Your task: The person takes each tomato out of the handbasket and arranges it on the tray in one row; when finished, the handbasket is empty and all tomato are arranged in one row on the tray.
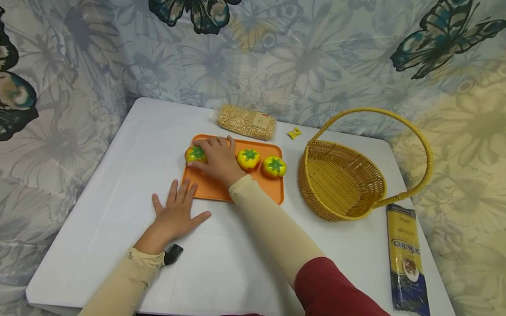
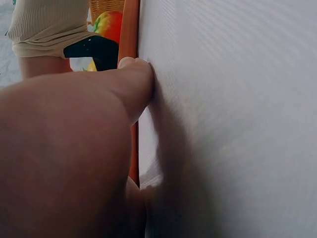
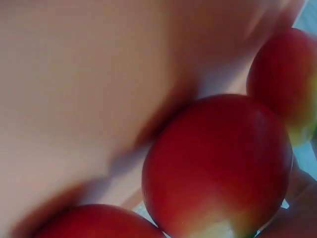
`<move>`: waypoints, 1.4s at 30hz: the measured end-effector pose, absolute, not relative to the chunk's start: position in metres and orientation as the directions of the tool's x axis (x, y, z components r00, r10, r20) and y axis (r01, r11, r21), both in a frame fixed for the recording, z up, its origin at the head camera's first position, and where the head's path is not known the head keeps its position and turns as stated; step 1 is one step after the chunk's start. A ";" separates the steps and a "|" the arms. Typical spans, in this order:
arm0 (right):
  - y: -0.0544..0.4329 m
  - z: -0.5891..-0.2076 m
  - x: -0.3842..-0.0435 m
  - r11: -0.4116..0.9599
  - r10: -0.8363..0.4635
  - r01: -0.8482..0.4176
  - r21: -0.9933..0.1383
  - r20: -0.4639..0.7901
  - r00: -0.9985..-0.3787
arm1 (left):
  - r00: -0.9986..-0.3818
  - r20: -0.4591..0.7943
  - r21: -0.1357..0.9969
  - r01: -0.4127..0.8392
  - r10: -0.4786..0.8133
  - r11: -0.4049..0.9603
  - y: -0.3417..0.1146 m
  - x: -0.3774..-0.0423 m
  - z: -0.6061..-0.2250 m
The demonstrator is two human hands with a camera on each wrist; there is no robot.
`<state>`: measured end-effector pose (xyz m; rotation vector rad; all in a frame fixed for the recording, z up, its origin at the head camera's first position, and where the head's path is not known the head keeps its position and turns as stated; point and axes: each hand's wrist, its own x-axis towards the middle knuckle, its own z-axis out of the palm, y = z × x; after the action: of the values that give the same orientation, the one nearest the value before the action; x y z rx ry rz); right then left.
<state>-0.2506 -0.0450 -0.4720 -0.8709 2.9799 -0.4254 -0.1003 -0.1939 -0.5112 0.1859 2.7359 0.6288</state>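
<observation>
My right hand reaches over an orange tray, its thumb and forefinger around a toy tomato, yellow-red with a green star-shaped top, at the tray's left edge. Two like toy tomatoes, a middle one and a right one, sit to the right of that hand. Up close, the right wrist view shows a red rounded side of one; what lies under the palm is hidden from above. My left hand is spread on the white table, fingertips at the tray's front left corner.
A yellow wicker basket with a tall handle stands right of the tray. Behind the tray lies a clear bag of grain, with a yellow wrapped candy beside it. A yellow-and-blue packet lies along the table's right edge.
</observation>
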 end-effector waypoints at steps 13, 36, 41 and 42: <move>-0.045 -0.474 -0.246 0.841 -0.497 -0.493 -0.224 0.044 -0.867 | -0.938 -0.284 0.446 0.057 0.201 0.893 -0.195 -0.101 -0.511; -0.025 -0.459 -0.249 0.859 -0.419 -0.419 -0.294 0.063 -0.906 | -0.935 -0.289 0.457 0.053 0.204 0.888 -0.191 -0.102 -0.508; 0.000 -0.451 -0.255 0.876 -0.369 -0.372 -0.306 0.073 -0.927 | -0.931 -0.308 0.446 0.039 0.195 0.894 -0.191 -0.103 -0.510; 0.006 -0.450 -0.256 0.878 -0.356 -0.362 -0.312 0.078 -0.931 | -0.931 -0.309 0.444 0.039 0.194 0.895 -0.191 -0.103 -0.510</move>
<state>-0.2565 0.0063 -0.4502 -0.5858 3.0615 -0.5147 -0.1027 -0.1913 -0.5097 0.1724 2.7129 0.6259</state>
